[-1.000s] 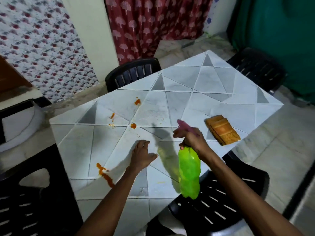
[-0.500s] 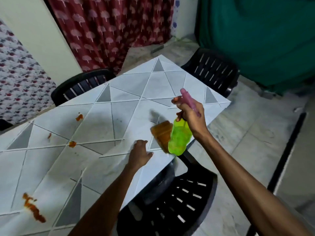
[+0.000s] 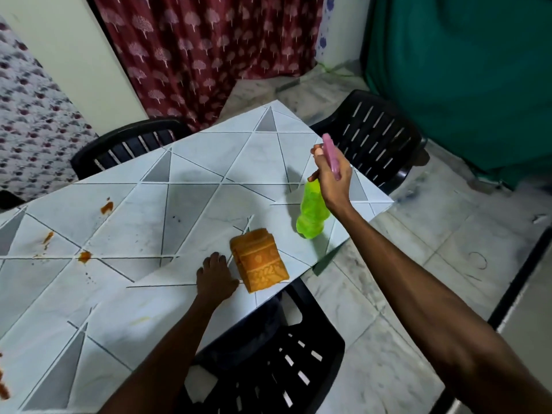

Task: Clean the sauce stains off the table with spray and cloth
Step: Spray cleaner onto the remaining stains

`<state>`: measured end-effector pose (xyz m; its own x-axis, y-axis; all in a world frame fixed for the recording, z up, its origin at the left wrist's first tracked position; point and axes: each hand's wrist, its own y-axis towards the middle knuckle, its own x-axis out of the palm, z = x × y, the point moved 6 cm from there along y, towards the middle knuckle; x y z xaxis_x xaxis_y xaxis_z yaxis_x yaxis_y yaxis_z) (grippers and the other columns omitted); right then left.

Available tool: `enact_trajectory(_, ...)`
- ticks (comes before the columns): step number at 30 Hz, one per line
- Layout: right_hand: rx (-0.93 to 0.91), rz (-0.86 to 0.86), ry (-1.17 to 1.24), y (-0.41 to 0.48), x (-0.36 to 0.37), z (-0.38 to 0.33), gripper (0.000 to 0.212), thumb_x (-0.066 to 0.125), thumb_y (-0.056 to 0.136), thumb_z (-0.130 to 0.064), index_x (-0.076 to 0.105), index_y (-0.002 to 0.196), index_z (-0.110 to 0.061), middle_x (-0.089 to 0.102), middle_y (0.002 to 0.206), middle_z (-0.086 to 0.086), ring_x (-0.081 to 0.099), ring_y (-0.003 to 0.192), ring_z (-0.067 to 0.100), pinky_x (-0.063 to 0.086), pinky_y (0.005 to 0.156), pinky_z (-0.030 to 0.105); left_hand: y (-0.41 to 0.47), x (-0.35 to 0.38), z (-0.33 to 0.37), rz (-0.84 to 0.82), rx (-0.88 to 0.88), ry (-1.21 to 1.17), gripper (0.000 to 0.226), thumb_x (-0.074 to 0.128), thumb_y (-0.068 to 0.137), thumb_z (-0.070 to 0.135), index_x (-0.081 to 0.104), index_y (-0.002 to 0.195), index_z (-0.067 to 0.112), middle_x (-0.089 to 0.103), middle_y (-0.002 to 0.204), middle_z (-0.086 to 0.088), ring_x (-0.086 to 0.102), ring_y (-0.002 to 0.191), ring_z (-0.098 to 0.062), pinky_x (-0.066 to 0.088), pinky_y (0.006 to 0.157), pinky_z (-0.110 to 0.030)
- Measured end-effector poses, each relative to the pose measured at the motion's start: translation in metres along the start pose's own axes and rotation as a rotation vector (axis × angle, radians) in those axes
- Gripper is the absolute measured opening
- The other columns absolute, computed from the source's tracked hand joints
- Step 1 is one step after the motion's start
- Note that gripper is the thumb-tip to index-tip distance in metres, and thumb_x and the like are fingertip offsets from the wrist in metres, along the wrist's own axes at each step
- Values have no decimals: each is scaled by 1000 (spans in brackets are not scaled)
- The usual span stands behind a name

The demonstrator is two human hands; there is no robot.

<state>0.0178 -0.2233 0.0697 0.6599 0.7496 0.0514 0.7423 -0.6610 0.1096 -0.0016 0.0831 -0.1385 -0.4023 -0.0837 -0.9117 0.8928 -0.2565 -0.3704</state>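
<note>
My right hand [image 3: 332, 177] grips a green spray bottle [image 3: 312, 213] by its pink trigger head, holding it above the table's right end. A folded orange cloth [image 3: 259, 259] lies on the pale triangle-patterned table [image 3: 191, 201] near the front edge. My left hand [image 3: 215, 279] rests on the table just left of the cloth, fingers curled loosely, holding nothing. Orange sauce stains mark the left part of the table: one [image 3: 107, 206] farther back, one [image 3: 84, 256] nearer, and a smear [image 3: 3, 386] at the frame's left edge.
Black plastic chairs stand around the table: one [image 3: 268, 369] under the front edge, one [image 3: 379, 135] at the right end, one [image 3: 128, 144] behind. A red patterned curtain [image 3: 203, 49] and a green cloth [image 3: 463, 70] hang at the back. Marble floor lies to the right.
The view has swung right. My right hand has carried the bottle from over the cloth to its right. My left hand now rests beside the cloth.
</note>
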Motion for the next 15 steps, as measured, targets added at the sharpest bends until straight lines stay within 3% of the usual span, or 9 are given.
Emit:
enact_trajectory(6, -160, 14, -39, 51, 4, 4, 29, 58, 101, -21, 58, 125, -37, 59, 91, -10, 56, 76, 20, 58, 59, 27, 9, 2, -1, 2, 0, 33, 85, 68, 84, 49, 30, 147, 6, 27, 156, -14, 28, 143, -32, 35, 110, -46)
enact_trajectory(9, -190, 13, -54, 67, 7, 9, 26, 56, 102, -20, 60, 126, -30, 54, 86, -9, 53, 78, 13, 62, 68, 35, 11, 2, 1, -9, -20, 29, 86, 67, 84, 52, 30, 147, 8, 28, 156, -13, 31, 142, -31, 36, 109, -43)
enact_trajectory(12, -142, 7, -89, 74, 4, 27, 21, 59, 101, -30, 66, 115, -44, 60, 85, -12, 56, 80, 10, 61, 79, 46, 14, 4, 2, -4, -28, -24, 86, 71, 81, 51, 34, 144, 7, 32, 151, -13, 36, 137, -32, 39, 106, -44)
enact_trajectory(13, -124, 3, -122, 74, 2, 33, 16, 60, 99, -39, 70, 111, -41, 62, 83, -9, 57, 80, 10, 59, 82, 48, 14, 4, 2, 0, -30, -42, 86, 72, 80, 50, 35, 143, 6, 34, 150, -13, 38, 136, -32, 39, 105, -44)
enact_trajectory(15, -78, 28, -166, 74, -4, 46, 34, 62, 95, -47, 64, 115, -19, 67, 92, 13, 61, 82, 22, 56, 85, 39, 14, 3, 2, 2, -33, -50, 87, 73, 79, 50, 35, 143, 6, 34, 149, -12, 38, 135, -31, 39, 105, -44)
